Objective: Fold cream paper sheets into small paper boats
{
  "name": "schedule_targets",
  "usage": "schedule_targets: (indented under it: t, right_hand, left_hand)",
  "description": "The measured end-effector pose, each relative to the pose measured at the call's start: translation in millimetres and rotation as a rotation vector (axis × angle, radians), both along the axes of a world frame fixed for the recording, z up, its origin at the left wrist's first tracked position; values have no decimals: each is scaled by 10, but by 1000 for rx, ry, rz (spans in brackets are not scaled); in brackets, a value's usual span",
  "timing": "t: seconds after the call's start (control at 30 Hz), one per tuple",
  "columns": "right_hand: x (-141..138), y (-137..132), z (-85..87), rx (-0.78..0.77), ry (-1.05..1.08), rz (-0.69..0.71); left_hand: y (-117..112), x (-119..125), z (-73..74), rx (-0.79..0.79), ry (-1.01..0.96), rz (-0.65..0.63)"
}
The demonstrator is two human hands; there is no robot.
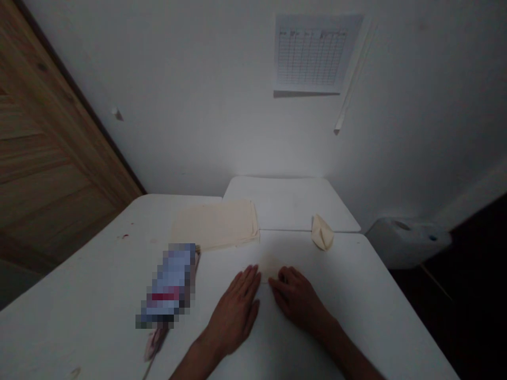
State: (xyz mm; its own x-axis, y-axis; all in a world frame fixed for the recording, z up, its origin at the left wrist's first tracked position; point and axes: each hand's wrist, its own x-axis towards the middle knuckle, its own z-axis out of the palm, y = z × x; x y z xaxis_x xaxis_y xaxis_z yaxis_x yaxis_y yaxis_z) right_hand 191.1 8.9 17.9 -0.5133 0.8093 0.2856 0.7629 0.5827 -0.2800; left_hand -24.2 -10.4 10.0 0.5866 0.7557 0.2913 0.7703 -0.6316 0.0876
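Note:
A small, thin cream sheet [270,267], paper-like, lies on the white table between my two hands. My left hand [236,306] rests flat, with its fingers stretched forward and their tips at the sheet's left edge. Curled at the right side of the same sheet is my right hand [297,298], its thumb and fingertips gripping the near right edge. Beyond it, to the right, sits a folded cream piece [322,234] with a pointed top and a crease down its middle. A stack of larger cream sheets [216,224] lies farther back on the left.
A blurred-out bluish packet-like object [170,285] lies left of my left hand. The white table [95,274] has seams between its panels. Behind it rises a wall with a printed chart [311,55]. A whitish plastic container [407,240] stands beyond the right edge.

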Motion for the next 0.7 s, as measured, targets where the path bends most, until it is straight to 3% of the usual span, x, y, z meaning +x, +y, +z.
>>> schedule_targets:
  t: [0.23,0.47,0.7]
  right_hand:
    - [50,-74,-5,86,-72,-79]
    - [395,-174,-76,82,-105,-238]
    - [621,-219,-153,102,-129,-306]
  left_hand:
    - [54,-18,43,-92,44,-32]
    - [29,-41,14,-50,33,11]
    - [5,-71,-6,-32,49,33]
